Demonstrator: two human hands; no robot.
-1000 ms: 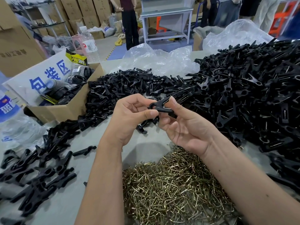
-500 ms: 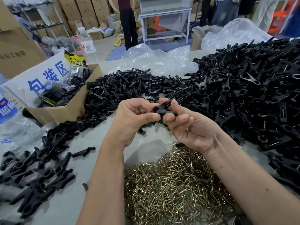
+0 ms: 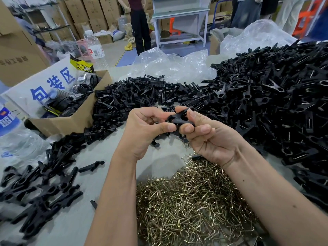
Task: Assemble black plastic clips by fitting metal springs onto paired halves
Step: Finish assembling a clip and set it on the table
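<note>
Pinching black clip [image 3: 179,118] between left hand [image 3: 147,132], right hand [image 3: 211,139], above springs [image 3: 193,201]

Even, bright indoor light falls from overhead, leaving only soft, faint shadows on the grey counter [image 3: 85,219]. The brass springs [image 3: 191,206] glint and the clear plastic bags [image 3: 170,64] show pale glare. Wide-angle bending curves the edges, and the black clip halves [image 3: 40,189] at lower left are smeared.
</note>
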